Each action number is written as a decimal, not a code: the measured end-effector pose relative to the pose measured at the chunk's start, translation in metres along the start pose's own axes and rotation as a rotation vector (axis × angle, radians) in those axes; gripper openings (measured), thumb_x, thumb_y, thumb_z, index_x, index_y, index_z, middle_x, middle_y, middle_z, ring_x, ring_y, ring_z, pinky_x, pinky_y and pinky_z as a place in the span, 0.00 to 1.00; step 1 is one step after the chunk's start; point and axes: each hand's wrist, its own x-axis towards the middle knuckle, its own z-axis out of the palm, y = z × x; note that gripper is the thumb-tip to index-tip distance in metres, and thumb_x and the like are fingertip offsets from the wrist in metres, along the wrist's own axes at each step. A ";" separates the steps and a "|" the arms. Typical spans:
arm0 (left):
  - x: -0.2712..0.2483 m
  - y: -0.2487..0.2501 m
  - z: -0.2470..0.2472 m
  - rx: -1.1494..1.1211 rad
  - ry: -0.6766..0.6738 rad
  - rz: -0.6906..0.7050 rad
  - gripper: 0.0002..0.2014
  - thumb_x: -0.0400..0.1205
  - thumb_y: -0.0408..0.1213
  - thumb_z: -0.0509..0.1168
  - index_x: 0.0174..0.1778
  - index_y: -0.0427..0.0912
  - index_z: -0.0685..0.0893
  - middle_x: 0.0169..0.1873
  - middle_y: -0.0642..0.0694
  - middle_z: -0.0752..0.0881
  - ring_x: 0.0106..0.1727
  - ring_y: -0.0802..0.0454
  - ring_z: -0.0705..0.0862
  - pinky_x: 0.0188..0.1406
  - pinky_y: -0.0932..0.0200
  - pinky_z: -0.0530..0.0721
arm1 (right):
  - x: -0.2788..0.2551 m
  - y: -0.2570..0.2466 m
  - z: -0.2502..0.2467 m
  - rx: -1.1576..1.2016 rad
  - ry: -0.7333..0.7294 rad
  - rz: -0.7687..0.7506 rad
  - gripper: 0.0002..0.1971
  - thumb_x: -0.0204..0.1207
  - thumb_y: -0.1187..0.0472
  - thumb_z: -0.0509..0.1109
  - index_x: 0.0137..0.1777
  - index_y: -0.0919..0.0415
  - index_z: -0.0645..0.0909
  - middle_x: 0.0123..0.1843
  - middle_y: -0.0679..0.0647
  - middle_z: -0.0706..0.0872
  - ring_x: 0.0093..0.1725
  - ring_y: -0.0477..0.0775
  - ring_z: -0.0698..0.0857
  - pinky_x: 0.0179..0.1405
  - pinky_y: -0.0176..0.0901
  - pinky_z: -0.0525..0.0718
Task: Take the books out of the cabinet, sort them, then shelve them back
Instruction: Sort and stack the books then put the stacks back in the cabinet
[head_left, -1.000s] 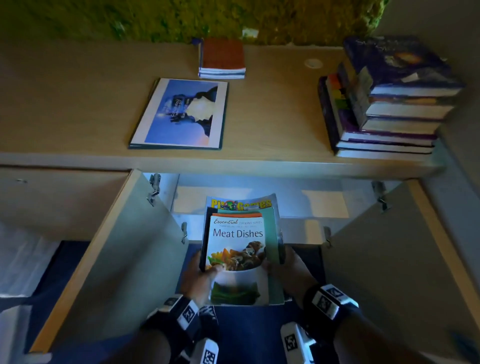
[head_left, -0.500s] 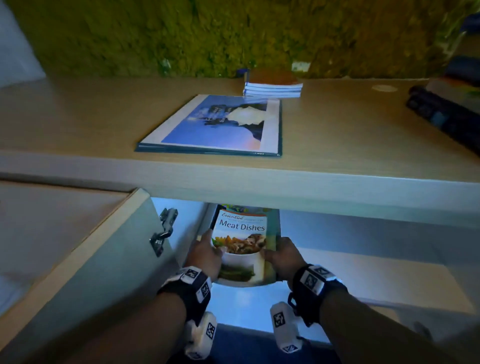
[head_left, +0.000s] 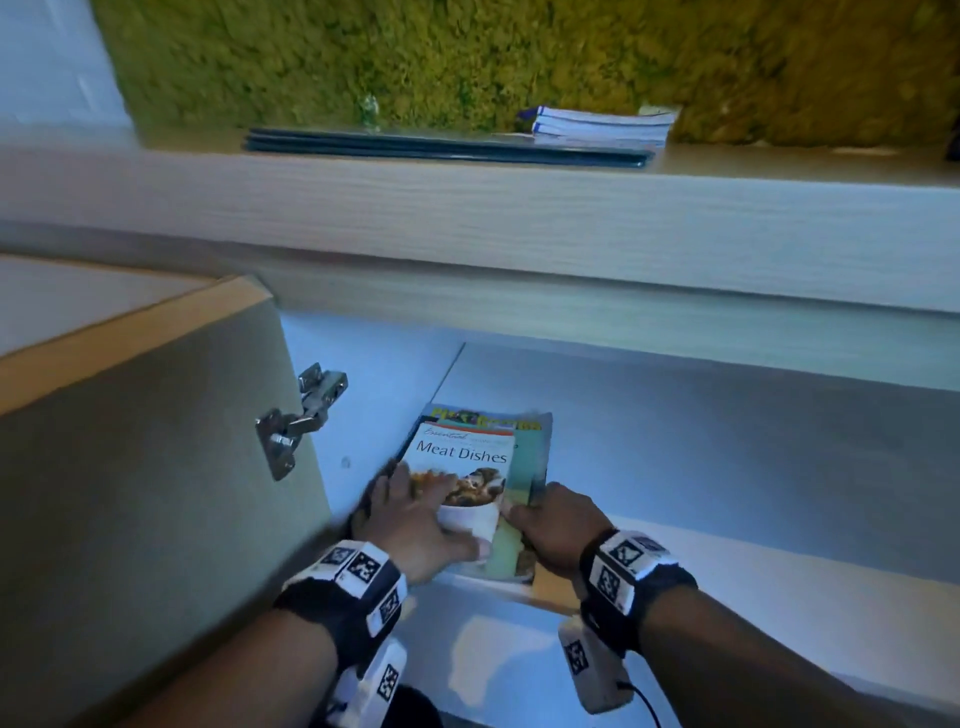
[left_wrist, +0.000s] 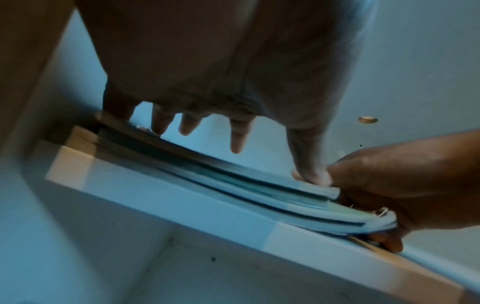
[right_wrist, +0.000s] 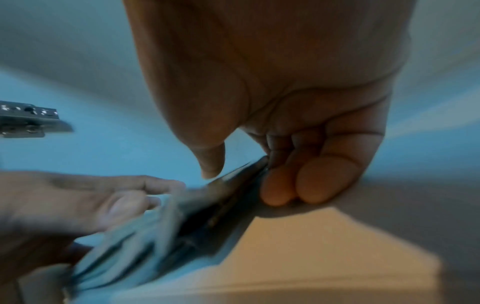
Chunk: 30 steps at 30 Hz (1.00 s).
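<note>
A stack of thin books lies flat on the white cabinet shelf (head_left: 727, 493), with the "Meat Dishes" cookbook (head_left: 462, 457) on top and a magazine under it. My left hand (head_left: 415, 514) rests on the cover with its fingers spread and straight. The left wrist view shows those fingers (left_wrist: 236, 139) pressing on the stack (left_wrist: 233, 185). My right hand (head_left: 556, 519) grips the stack's right edge. In the right wrist view its thumb (right_wrist: 211, 160) sits over the blurred stack (right_wrist: 182, 216) and its fingers curl under.
The left cabinet door (head_left: 130, 493) stands open close to my left arm, its metal hinge (head_left: 301, 415) showing. Above, the wooden countertop (head_left: 519, 218) carries a flat dark book (head_left: 447, 148) and a small pile of booklets (head_left: 602, 127). The shelf stretches bare to the right.
The stack went forward into the cabinet and down onto the shelf. My left hand left the stack's left edge and now lies flat on the cover. The view dropped lower.
</note>
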 end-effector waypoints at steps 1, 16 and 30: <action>-0.004 -0.001 0.001 0.029 -0.033 0.014 0.56 0.57 0.78 0.67 0.82 0.77 0.49 0.89 0.47 0.40 0.89 0.39 0.40 0.83 0.30 0.51 | -0.002 0.002 0.001 -0.020 -0.001 -0.016 0.26 0.78 0.35 0.62 0.62 0.55 0.82 0.60 0.58 0.88 0.57 0.64 0.88 0.50 0.49 0.84; -0.009 0.001 0.011 0.124 0.020 0.012 0.55 0.60 0.73 0.72 0.83 0.72 0.54 0.89 0.44 0.41 0.88 0.36 0.39 0.83 0.29 0.50 | -0.041 -0.002 0.006 0.021 -0.046 -0.035 0.35 0.76 0.41 0.68 0.81 0.51 0.66 0.70 0.54 0.87 0.65 0.61 0.86 0.62 0.51 0.83; -0.205 0.215 -0.199 -0.541 -0.317 0.512 0.01 0.82 0.42 0.71 0.47 0.54 0.87 0.33 0.57 0.87 0.36 0.64 0.85 0.43 0.67 0.80 | -0.294 -0.091 -0.333 0.320 0.077 -0.181 0.07 0.84 0.56 0.70 0.58 0.45 0.86 0.42 0.40 0.87 0.42 0.38 0.84 0.45 0.31 0.80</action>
